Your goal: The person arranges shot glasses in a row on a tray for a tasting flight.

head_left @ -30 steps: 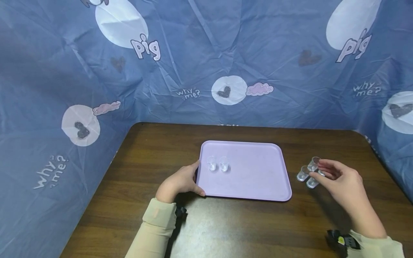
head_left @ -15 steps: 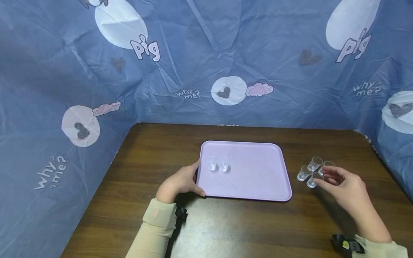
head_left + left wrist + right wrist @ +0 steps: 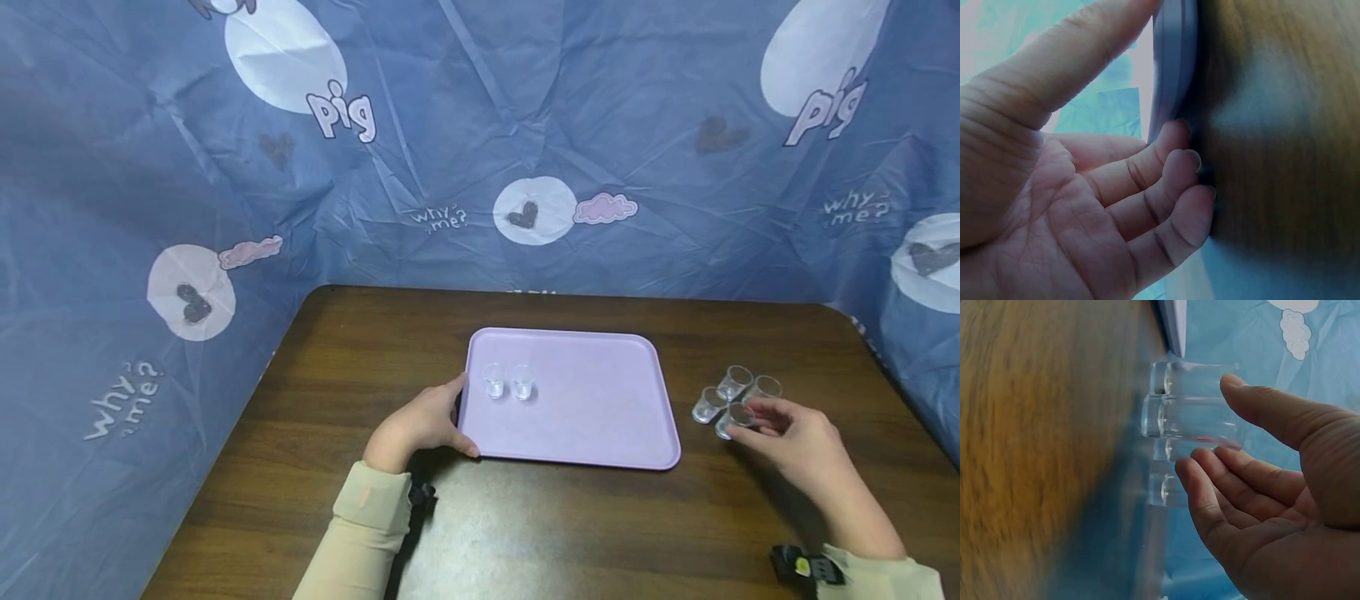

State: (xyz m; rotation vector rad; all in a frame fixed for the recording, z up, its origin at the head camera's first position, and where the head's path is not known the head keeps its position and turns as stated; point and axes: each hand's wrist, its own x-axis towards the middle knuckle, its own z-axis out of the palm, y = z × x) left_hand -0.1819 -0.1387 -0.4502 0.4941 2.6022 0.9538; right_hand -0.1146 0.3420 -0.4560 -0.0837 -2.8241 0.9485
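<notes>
In the head view a pale purple tray [image 3: 592, 400] lies on the table, with two clear shot glasses, a left one [image 3: 494, 382] and a right one [image 3: 522, 383], standing near its left side. My left hand [image 3: 420, 425] holds the tray's near left corner, thumb along the front edge and fingers at the left side. To the right, several more shot glasses stand upright in a cluster. The thumb and fingers of my right hand [image 3: 798, 437] are around the nearest shot glass [image 3: 1197, 417] by its upper part. Its base appears to rest on the table.
Beside the nearest glass stand a left glass [image 3: 708, 406], a back glass [image 3: 735, 383] and a right glass [image 3: 765, 388], close together. The brown wooden table [image 3: 570, 533] ends at a blue patterned cloth [image 3: 420, 167] behind and at the sides.
My right hand has shifted slightly right and down from the back of the cluster to the nearest glass, uncovering the right one. My left hand and the tray stay in place.
</notes>
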